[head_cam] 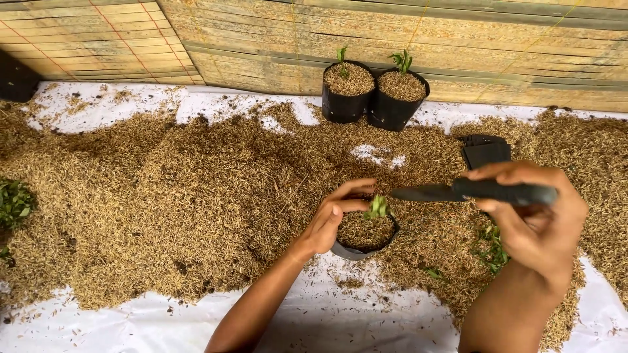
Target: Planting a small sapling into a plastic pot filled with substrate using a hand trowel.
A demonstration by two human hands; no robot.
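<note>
My left hand (332,219) rests on the rim of a small black grow bag (364,243) filled with rice husk, its fingers pinching a small green seedling (377,208) upright in the filling. My right hand (533,219) is raised to the right of the bag and grips a dark pointed tool (458,192), its tip aimed left toward the seedling but clear of it.
Two filled black bags with seedlings (347,91) (396,98) stand at the back by the bamboo wall. A stack of empty black bags (485,151) lies behind my right hand. Rice husk (196,196) covers the white sheet (340,320). Loose seedlings (492,252) (13,202) lie on the husk.
</note>
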